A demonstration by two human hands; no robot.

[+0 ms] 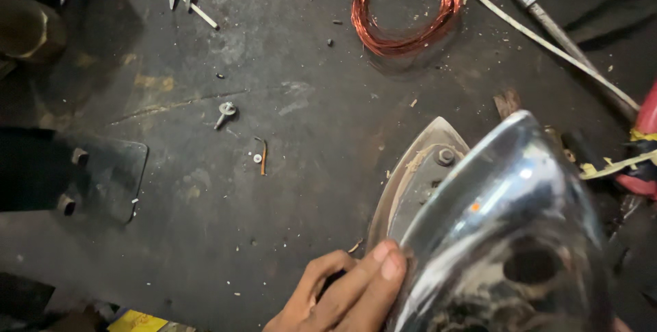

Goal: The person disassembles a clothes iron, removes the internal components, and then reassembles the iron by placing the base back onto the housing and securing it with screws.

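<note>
1. While the dark, stained table [205, 188] fills most of the view, its widest bare stretch lies left of centre.
2. At lower right a shiny chrome iron cover with round holes [506, 236] sits tilted over a pointed grey metal soleplate [417, 161], whose tip and a bolt show at the upper left edge.
3. Left hand [345, 294]: fingers curled, fingertips [390, 263] pressing the cover's left edge. The right hand is out of view.
4. A coil of copper wire [404, 10] lies at the top, well apart.
5. A dark flat plate [96, 178] rests at left.
6. A yellow label [137, 321] peeks in at the bottom edge.
7. A small silver screw [224, 113] and a bent copper pin [263, 155] lie mid-table.
</note>
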